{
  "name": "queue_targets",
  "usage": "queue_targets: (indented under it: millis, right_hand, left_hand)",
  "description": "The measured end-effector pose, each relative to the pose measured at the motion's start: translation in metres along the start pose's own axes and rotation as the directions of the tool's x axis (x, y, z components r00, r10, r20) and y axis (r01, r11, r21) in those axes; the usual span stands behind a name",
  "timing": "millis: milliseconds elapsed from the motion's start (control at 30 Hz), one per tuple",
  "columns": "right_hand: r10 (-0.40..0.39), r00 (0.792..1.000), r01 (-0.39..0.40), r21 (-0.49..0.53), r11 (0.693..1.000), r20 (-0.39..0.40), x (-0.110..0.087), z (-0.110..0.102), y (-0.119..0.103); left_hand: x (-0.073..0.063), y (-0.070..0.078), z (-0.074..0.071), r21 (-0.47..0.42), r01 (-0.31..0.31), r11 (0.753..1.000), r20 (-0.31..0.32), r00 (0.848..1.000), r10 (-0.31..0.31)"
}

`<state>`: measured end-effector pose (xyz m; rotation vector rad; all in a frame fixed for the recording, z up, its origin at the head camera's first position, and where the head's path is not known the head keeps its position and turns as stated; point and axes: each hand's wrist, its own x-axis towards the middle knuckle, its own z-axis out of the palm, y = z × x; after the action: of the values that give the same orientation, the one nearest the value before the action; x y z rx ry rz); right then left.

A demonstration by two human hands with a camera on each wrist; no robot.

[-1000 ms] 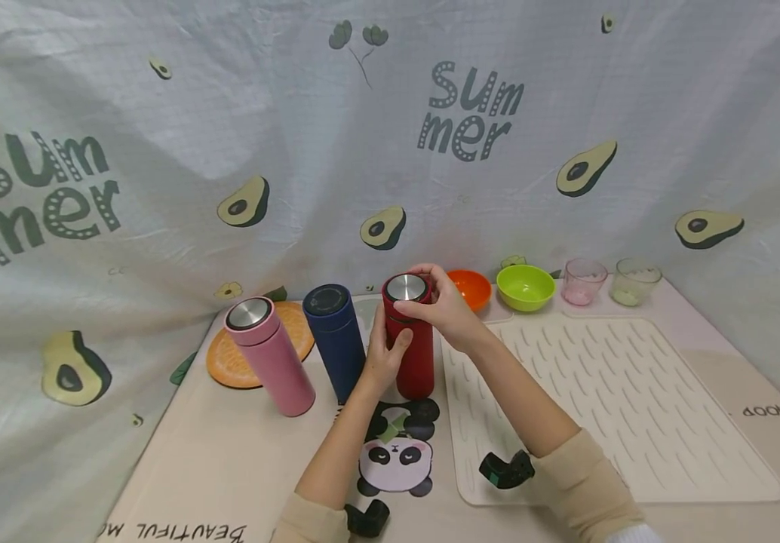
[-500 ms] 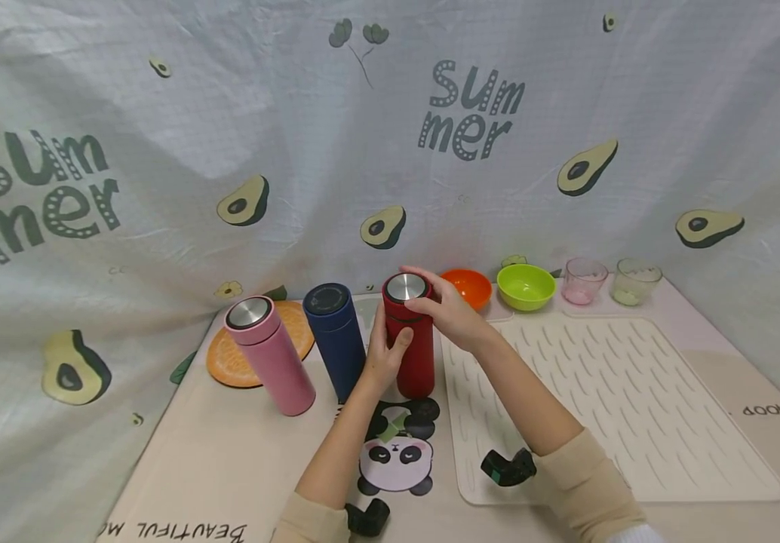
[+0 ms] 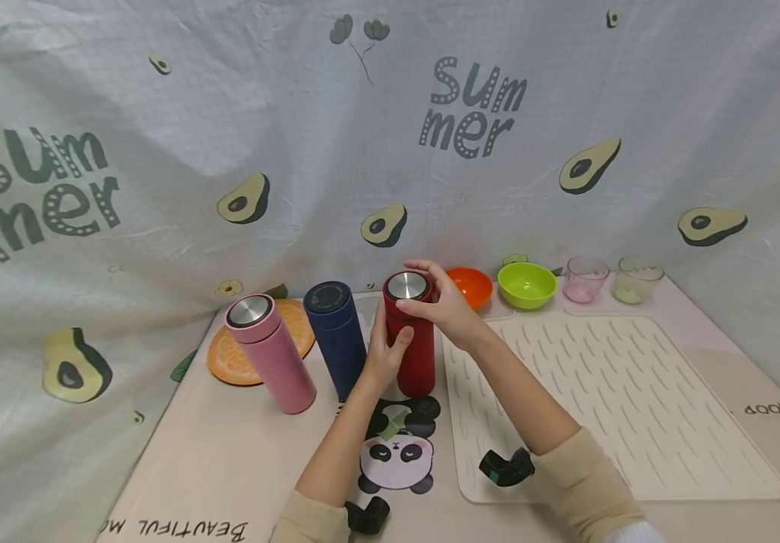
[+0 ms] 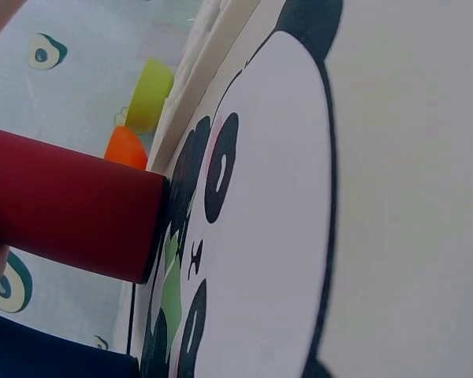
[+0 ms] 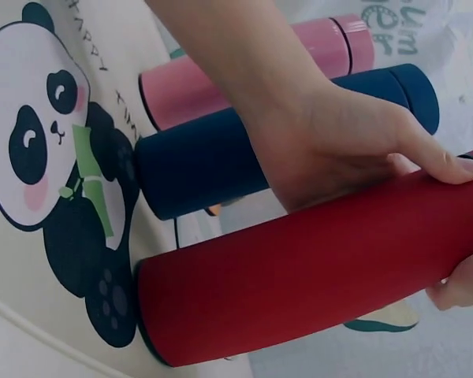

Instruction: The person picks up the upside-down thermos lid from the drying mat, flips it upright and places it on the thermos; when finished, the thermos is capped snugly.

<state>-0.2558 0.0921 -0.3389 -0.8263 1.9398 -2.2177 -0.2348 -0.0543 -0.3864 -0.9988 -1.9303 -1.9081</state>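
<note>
A red thermos bottle stands upright on the table, its steel-topped lid in place. My left hand grips the bottle's upper body from the left, thumb toward me. At the top, my right hand holds the lid between thumb and fingers, from the right and behind. The right wrist view shows the left hand's thumb pressed along the red bottle just below the lid. Just left of my left hand stands a blue thermos, and farther left a pink thermos; both are lidded and upright.
An orange-slice mat lies behind the pink thermos. On the right is a cream ridged mat. Along the back wall sit an orange bowl, a green bowl, a pink glass and a greenish glass.
The right thumb and fingers shifted round the lid to the right and back, ending close to where they were a second ago. The left hand and the bottle stayed in place.
</note>
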Motion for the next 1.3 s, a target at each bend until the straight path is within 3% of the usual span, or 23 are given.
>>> queue_targets:
  millis: [467,633,1133,1300]
  right_hand:
    - [0.031,0.999,-0.031,0.008,0.999,-0.012,0.0003,0.0008,-0.0005]
    - [0.036,0.998,-0.038,-0.022,0.999,-0.051,0.0003,0.0015,0.001]
    - [0.028,0.999,-0.03,0.049,0.998,0.041,-0.0002,-0.0031,0.0]
    - [0.024,1.0,-0.024,0.024,0.999,-0.018,-0.0012,0.0,0.0005]
  left_hand:
    - [0.0002,0.0,-0.0002,0.006,-0.004,1.0,-0.001,1.0,0.004]
    - [-0.0002,-0.0004,0.0004,0.007,-0.014,1.0,0.001,1.0,0.014]
    - [0.0006,-0.0009,-0.0001,-0.005,-0.013,1.0,-0.001,1.0,0.013]
    - [-0.0001,-0.002,-0.001,-0.009,-0.019,1.0,0.002,1.0,0.019]
